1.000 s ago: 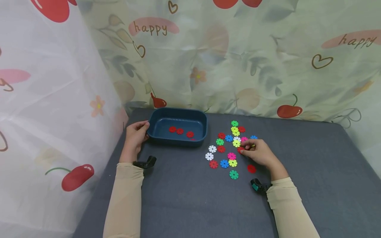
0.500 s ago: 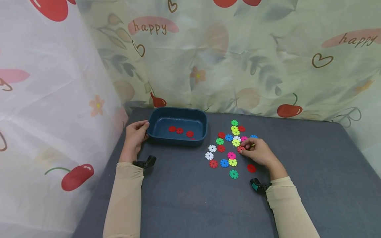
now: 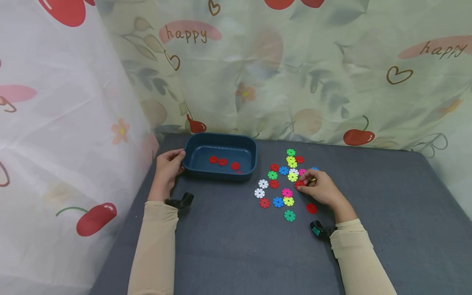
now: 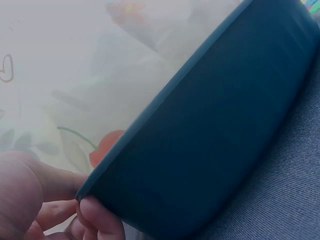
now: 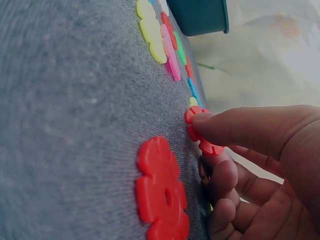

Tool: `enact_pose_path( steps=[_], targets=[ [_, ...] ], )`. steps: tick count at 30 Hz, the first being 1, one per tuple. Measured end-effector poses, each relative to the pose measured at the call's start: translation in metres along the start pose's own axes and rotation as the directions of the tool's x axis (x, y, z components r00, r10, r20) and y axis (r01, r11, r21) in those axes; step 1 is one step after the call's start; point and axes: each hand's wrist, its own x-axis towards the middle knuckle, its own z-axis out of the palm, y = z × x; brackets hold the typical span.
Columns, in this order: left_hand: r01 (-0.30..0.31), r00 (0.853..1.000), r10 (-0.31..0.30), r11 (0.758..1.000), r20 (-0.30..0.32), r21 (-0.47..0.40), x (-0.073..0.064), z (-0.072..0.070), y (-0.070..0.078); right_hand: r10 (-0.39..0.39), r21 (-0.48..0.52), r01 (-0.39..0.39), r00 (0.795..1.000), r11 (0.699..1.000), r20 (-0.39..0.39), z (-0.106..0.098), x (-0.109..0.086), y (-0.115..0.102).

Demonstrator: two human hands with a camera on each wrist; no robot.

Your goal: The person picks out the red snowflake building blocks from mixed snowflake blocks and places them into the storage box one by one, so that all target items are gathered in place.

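Note:
My left hand (image 3: 167,172) pinches the left end of a dark blue tub (image 3: 220,177) between thumb and fingers; the left wrist view shows its rim (image 4: 165,95) in that grip. Several red notched discs lie inside the tub, one of them a red disc (image 3: 223,162). At the right of a loose group of coloured discs, my right hand (image 3: 321,188) pinches a red disc (image 5: 202,132) between thumb and fingers, low over the cloth. Another red disc (image 5: 164,192) lies flat below that hand. A yellow disc (image 3: 313,180) shows partly behind the right hand's fingers.
Between the tub and my right hand lie several discs, among them a white disc (image 3: 259,193), a blue disc (image 3: 278,202), a pink disc (image 3: 287,192) and a green disc (image 3: 289,216). A patterned curtain (image 3: 280,82) hangs behind the grey cloth (image 3: 221,241).
My right fingers have drawn the red disc slightly to the right, a little away from the yellow disc beside it. The left hand and the tub stay in place.

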Motion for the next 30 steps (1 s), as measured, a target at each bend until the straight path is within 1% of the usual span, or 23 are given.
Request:
enact_pose_path(
  steps=[8, 19, 23, 30],
  targets=[
    [-0.016, 1.000, 0.016, 1.000, 0.005, 0.002, 0.000, 0.000, 0.001, -0.007, 0.001, 0.007, 1.000, 1.000, -0.010, 0.001, 0.000, -0.001],
    [-0.009, 1.000, 0.009, 1.000, 0.014, -0.003, 0.000, -0.001, 0.000, -0.019, 0.031, 0.020, 1.000, 0.999, -0.022, 0.000, -0.003, -0.009],
    [-0.010, 1.000, 0.010, 1.000, 0.014, -0.001, 0.000, -0.001, 0.000, -0.023, 0.068, 0.026, 0.998, 0.997, -0.052, -0.001, -0.002, -0.013],
    [-0.012, 1.000, 0.012, 1.000, 0.022, -0.002, 0.000, -0.002, 0.000, -0.030, 0.155, 0.049, 0.992, 0.987, -0.121, 0.003, 0.004, -0.030]
  ],
)
